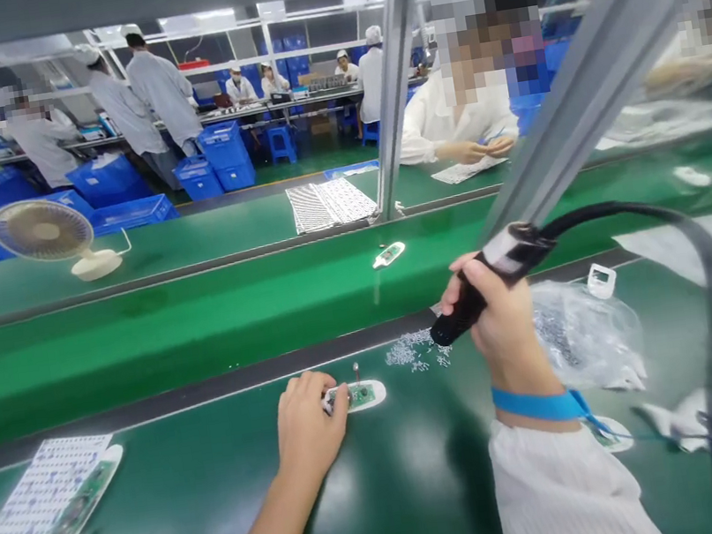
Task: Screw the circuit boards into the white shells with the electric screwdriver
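Observation:
My left hand (312, 421) is closed on the left end of a white plastic housing (377, 392) that lies on the green bench and carries a green circuit board (360, 396). A small upright screw or pin (356, 369) shows at the board's far edge. Wrapped in my right hand (500, 308) is a black electric screwdriver (467, 297), its cable running off to the right. Its lower end points down and left over a pile of small screws (412, 350). A blue wrist strap (537, 403) circles my right wrist.
A clear plastic bag (587, 335) of small parts and white housings (693, 422) lie at right. At left are a patterned sheet (61, 489) and board-fitted housings (88, 490). Another housing (389, 255) rests on the green belt (204, 325). Metal posts (400, 91) rise ahead; a co-worker (464, 117) sits across.

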A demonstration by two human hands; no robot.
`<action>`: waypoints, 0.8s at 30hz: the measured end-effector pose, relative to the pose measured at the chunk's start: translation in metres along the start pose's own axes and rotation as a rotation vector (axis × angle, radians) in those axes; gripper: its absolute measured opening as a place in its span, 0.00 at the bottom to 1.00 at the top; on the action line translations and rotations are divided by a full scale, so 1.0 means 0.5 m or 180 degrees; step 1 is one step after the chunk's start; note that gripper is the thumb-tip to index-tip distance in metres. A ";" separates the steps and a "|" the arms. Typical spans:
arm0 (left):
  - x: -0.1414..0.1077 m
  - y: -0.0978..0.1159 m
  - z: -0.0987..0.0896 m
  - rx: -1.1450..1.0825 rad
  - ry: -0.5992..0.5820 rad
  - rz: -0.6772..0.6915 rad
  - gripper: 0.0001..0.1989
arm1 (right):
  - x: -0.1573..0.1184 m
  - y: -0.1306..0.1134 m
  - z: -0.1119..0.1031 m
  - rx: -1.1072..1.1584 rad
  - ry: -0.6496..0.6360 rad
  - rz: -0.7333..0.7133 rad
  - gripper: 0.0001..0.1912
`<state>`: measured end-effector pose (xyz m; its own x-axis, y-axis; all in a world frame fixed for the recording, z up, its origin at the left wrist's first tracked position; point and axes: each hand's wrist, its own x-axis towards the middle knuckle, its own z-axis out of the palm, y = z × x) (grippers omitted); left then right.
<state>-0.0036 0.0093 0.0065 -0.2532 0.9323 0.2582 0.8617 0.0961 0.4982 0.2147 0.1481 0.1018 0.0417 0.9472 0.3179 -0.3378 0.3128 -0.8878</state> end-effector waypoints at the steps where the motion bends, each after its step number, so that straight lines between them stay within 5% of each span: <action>1: -0.001 0.001 0.001 0.0005 0.0006 0.0018 0.09 | 0.000 -0.001 0.002 -0.0026 0.0033 -0.0027 0.13; 14: -0.009 0.012 0.001 -0.0452 0.0108 0.0441 0.07 | -0.009 0.005 0.037 -0.0098 0.0105 0.0038 0.13; 24: -0.017 0.028 0.003 -0.0885 0.0173 0.0995 0.07 | -0.036 -0.012 0.085 0.0978 -0.0893 0.0756 0.21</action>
<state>0.0112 0.0034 0.0098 -0.0278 0.8812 0.4720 0.7511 -0.2931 0.5915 0.1763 0.1264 0.1157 -0.3114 0.9212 0.2333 -0.5714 0.0147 -0.8205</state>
